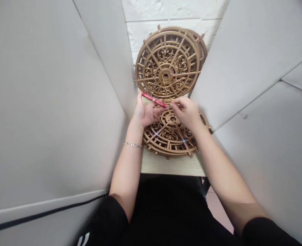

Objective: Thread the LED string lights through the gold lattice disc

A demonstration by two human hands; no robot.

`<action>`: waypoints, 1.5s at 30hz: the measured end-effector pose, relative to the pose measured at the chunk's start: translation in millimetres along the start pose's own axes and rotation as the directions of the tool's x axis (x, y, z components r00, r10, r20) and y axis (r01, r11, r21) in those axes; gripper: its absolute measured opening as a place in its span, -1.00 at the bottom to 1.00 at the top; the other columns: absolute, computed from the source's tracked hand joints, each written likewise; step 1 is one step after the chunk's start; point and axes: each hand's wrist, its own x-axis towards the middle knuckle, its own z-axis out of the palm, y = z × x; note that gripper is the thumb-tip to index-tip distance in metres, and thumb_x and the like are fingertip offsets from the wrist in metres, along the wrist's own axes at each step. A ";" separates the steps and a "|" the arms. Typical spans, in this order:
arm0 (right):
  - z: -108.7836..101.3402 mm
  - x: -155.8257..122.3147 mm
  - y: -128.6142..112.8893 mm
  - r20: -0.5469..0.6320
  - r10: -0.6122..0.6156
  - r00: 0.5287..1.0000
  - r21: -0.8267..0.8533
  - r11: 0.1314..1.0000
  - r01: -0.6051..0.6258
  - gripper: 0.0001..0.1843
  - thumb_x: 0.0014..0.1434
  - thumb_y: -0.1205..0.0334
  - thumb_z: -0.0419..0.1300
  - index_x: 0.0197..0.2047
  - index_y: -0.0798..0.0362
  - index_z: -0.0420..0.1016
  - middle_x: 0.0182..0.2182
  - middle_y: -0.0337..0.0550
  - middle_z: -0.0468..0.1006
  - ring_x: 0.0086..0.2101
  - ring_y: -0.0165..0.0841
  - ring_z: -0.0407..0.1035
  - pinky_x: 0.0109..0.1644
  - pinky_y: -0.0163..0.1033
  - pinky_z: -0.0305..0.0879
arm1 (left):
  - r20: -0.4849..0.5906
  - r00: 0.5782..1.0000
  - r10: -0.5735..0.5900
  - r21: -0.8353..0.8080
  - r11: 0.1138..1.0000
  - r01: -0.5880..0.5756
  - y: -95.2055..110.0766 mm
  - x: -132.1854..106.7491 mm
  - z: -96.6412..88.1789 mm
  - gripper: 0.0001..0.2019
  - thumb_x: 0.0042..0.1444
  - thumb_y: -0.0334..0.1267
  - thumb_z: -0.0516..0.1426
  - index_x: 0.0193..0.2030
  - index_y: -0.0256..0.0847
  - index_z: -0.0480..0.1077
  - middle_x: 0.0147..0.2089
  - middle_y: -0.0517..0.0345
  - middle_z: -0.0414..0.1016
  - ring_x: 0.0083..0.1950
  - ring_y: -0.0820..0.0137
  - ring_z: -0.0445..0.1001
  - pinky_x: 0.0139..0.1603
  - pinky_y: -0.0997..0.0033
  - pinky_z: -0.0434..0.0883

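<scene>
Left hand [148, 114] grips a red rod [158, 101]; right hand [188, 111] pinched closed at its tip; gold discs [161, 77] crowd below and beyond.

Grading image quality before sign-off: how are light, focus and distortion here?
Head view: soft, fairly even light without harsh glare; blue lights show as bright dots on the lower gold disc; the black shirt loses most folds; wide-angle stretch and softness toward the edges; the red cylinder reads clearly, though fine detail beside the right hand is too small to tell.

Soft, diffuse light leaves faint shading on pale panels [51, 102], blurry toward the edges.
</scene>
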 end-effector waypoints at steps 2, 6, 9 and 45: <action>0.0 0.0 -0.1 -0.009 0.007 1.000 0.003 1.000 -0.007 -0.90 0.07 0.23 0.08 -0.42 0.03 0.39 -0.45 -0.20 0.44 -0.45 -0.39 0.26 -0.37 -0.27 0.19 | 0.013 1.000 0.003 -0.001 1.000 -0.002 -0.2 0.2 -0.4 -0.08 -0.11 0.40 -0.37 0.06 -0.34 0.24 -0.31 -0.07 0.52 -0.58 0.48 0.38 -0.59 0.52 0.27; -0.5 0.0 -1.1 0.003 0.013 1.000 0.006 1.000 -0.013 -0.90 0.06 0.23 0.09 -0.42 0.03 0.39 -0.45 -0.20 0.44 -0.46 -0.40 0.26 -0.37 -0.26 0.20 | -0.008 1.000 0.008 0.015 1.000 -0.007 -0.2 0.0 1.0 -0.08 -0.09 0.38 -0.40 0.11 -0.34 0.20 -0.30 -0.08 0.52 -0.58 0.48 0.39 -0.58 0.51 0.26; -0.5 0.1 -1.9 -0.019 0.019 1.000 0.018 1.000 -0.018 -0.90 0.07 0.24 0.08 -0.43 0.03 0.39 -0.44 -0.20 0.45 -0.43 -0.38 0.27 -0.35 -0.26 0.20 | -0.005 1.000 0.008 0.003 1.000 -0.008 -0.2 -0.3 2.1 -0.06 -0.10 0.39 -0.39 0.18 -0.35 0.11 -0.24 -0.11 0.52 -0.55 0.47 0.41 -0.57 0.52 0.27; -3.6 0.0 -3.7 0.060 0.015 0.998 0.078 0.997 -0.020 -0.89 0.01 0.23 0.13 -0.48 0.06 0.42 -0.55 -0.23 0.43 -0.52 -0.44 0.25 -0.43 -0.31 0.19 | -0.092 0.996 0.021 0.044 0.999 -0.017 0.2 -1.4 6.5 -0.06 -0.10 0.39 -0.42 0.08 -0.36 0.22 -0.35 -0.09 0.52 -0.62 0.51 0.35 -0.61 0.53 0.26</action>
